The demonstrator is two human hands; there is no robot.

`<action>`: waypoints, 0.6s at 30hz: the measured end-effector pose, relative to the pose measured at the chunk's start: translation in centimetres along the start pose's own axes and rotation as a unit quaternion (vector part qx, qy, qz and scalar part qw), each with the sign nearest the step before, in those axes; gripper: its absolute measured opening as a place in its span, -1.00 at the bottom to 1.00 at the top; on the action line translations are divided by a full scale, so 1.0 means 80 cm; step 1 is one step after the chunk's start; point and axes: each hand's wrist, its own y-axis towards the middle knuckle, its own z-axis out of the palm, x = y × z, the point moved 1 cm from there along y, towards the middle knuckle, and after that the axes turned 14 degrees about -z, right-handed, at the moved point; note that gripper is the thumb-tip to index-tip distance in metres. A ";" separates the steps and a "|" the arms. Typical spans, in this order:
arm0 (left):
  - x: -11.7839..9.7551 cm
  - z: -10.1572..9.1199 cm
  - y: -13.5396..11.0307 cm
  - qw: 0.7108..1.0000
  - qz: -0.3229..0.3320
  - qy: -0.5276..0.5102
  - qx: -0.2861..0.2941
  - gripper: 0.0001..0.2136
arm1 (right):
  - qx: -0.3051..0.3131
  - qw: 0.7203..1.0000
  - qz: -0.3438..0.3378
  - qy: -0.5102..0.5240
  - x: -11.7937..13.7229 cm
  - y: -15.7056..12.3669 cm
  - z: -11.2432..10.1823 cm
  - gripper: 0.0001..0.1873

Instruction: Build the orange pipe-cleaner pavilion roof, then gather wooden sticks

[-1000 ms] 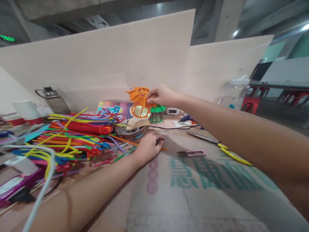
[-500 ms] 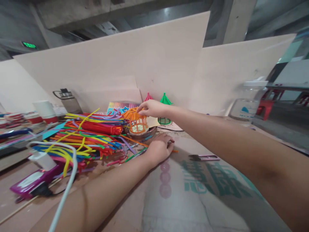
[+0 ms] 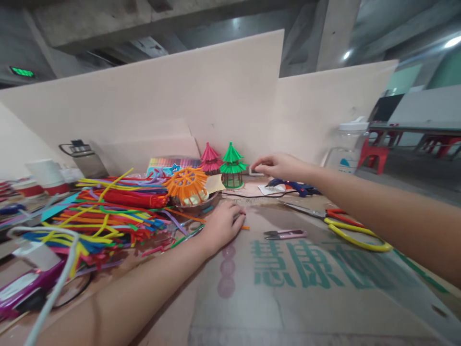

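My left hand (image 3: 220, 225) rests palm down on the cardboard-covered table, its fingers over a thin orange pipe cleaner piece (image 3: 245, 227). My right hand (image 3: 278, 166) hovers empty, fingers loosely extended, just right of a green pipe-cleaner pagoda (image 3: 232, 166) and above a blue glue gun (image 3: 292, 186). An orange pipe-cleaner roof piece (image 3: 186, 183) lies tilted in a metal bowl (image 3: 200, 202). Beside the green pagoda stands a pink one (image 3: 210, 160).
A big heap of coloured pipe cleaners (image 3: 108, 206) fills the left. Pink snips (image 3: 285, 234) and yellow-handled scissors (image 3: 355, 235) lie on the cardboard. A clear jar (image 3: 346, 142) stands at right, a flask (image 3: 83, 157) at back left, and a white cable (image 3: 54, 269) at near left. Board partitions wall the back.
My right hand set the orange roof piece down in the bowl, let go, and moved right toward the glue gun. My left hand stayed put.
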 end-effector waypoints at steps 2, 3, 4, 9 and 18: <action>0.000 -0.003 0.000 1.000 0.007 0.001 0.005 -0.79 | -0.002 1.000 0.011 -0.006 -0.017 -0.027 -0.016 -0.65; 0.000 -0.004 0.001 1.000 0.012 -0.001 0.004 -0.77 | -0.002 1.000 0.023 -0.017 -0.024 -0.040 -0.026 -0.66; 0.001 -0.005 0.001 1.000 0.015 -0.001 0.003 -0.76 | 0.000 0.999 0.039 -0.031 -0.030 -0.053 -0.038 -0.65; 0.004 -0.006 0.009 0.988 0.114 0.100 -0.011 -0.62 | 0.073 0.985 0.126 -0.091 -0.058 -0.110 -0.100 -0.58; -0.003 -0.027 0.026 0.982 0.097 0.086 0.136 -0.76 | 0.164 0.919 0.228 -0.275 -0.154 -0.163 -0.115 -0.57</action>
